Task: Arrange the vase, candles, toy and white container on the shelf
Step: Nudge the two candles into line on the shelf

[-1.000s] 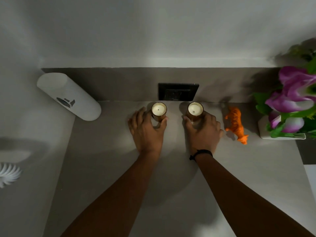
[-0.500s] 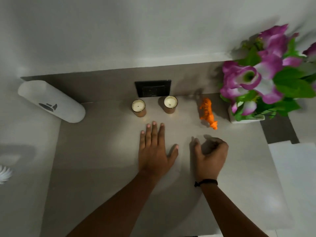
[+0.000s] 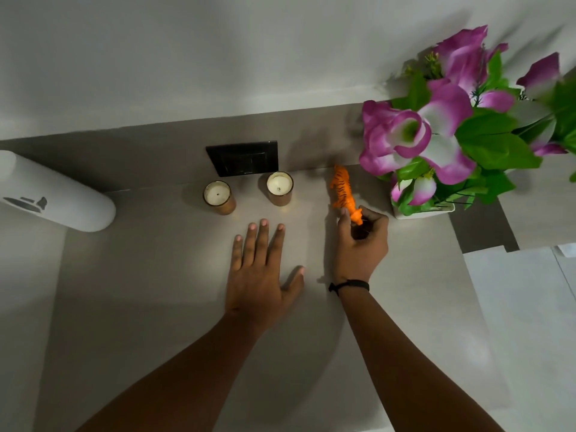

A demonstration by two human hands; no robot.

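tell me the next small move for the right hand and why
Probably lift the orange toy tiger and reposition it: the right hand is pinching its head end, it sits close beside the white vase, and the left hand rests flat.

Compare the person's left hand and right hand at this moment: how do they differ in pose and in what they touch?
The left hand lies flat with its fingers spread; the right hand is curled. The left hand holds nothing; the right hand closes on the head end of the orange toy tiger. Only the right wrist wears a black band. Both are over the shelf.
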